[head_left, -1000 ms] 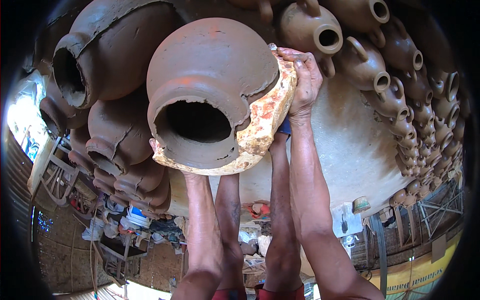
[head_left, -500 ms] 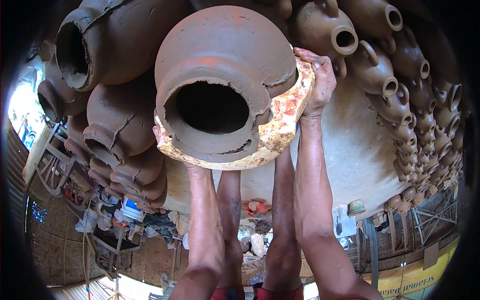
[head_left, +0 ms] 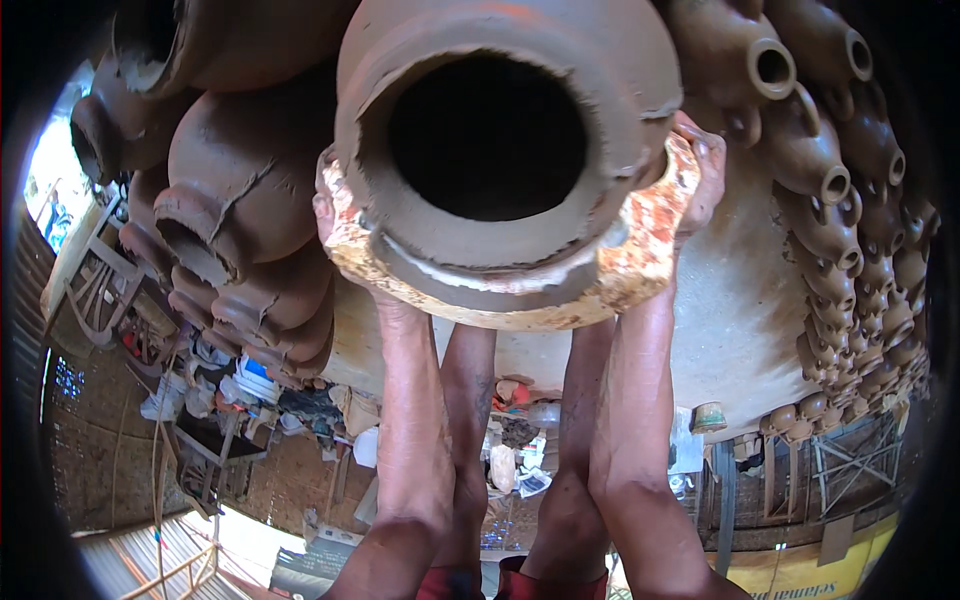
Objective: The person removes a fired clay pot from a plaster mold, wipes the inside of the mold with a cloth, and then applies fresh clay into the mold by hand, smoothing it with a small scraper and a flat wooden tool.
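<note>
Both my hands hold a pale, stained, chipped mould (head_left: 642, 250) with a large grey unfired clay pot (head_left: 430, 40) sitting in it. My left hand (head_left: 325, 200) grips the mould's left side, fingertips showing and the rest hidden behind it. My right hand (head_left: 705, 175) is wrapped round its right side, beside the pot's body. The pot's wide dark mouth faces me, with a ragged clay edge round the lip.
Large unfired pots (head_left: 240, 160) with rough seams are stacked at left. Rows of smaller narrow-necked, handled jars (head_left: 810, 150) line the right side of a pale floor (head_left: 740, 330). My bare legs (head_left: 565, 450) show below, near scattered bags, a small bucket (head_left: 708, 418) and wooden frames (head_left: 855, 470).
The mould and pot have moved right and up in the picture and look larger. The pot's mouth faces me more directly, and both hands have moved with it.
</note>
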`<state>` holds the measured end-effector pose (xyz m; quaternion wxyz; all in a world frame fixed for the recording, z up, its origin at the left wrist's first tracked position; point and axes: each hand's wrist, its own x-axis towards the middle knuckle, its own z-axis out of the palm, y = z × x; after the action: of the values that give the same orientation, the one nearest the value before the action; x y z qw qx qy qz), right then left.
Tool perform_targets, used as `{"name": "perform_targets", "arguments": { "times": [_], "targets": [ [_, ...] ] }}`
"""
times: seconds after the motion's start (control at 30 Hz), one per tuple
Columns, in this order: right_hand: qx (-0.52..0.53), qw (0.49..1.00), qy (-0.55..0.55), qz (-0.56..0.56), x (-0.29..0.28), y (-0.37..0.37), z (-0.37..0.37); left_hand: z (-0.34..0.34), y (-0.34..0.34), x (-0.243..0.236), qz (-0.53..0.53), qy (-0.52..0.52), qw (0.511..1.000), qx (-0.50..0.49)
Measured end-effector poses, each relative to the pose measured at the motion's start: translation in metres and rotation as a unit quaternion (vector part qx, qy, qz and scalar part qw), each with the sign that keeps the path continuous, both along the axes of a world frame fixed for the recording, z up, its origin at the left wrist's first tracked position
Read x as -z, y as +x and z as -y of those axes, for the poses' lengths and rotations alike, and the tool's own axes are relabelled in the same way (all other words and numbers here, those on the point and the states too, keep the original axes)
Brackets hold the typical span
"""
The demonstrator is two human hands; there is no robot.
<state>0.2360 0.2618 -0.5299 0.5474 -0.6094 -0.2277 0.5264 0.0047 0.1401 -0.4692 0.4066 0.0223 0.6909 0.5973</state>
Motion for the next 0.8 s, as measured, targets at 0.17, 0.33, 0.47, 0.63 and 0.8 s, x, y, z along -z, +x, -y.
{"name": "perform_targets", "arguments": {
  "times": [0.17, 0.33, 0.47, 0.63, 0.8],
  "targets": [
    [0.048, 0.996, -0.075, -0.024, -0.012, -0.007, 0.025, -0.02, -0.009, -0.003, -0.053, 0.054, 0.996, 0.038],
    [0.044, 0.991, -0.083, -0.098, -0.007, 0.031, 0.058, -0.017, 0.013, -0.003, -0.023, 0.081, 0.996, 0.029],
    [0.006, 0.989, -0.135, 0.055, -0.015, 0.038, 0.078, 0.002, 0.027, -0.021, -0.021, 0.006, 1.0, -0.002],
    [-0.041, 0.991, -0.112, 0.063, -0.02, 0.041, 0.088, 0.014, 0.034, -0.016, 0.036, 0.067, 0.997, -0.029],
    [-0.215, 0.948, -0.164, 0.167, -0.05, 0.054, 0.064, 0.008, 0.035, -0.045, 0.07, -0.01, 0.997, 0.027]
  ]
}}
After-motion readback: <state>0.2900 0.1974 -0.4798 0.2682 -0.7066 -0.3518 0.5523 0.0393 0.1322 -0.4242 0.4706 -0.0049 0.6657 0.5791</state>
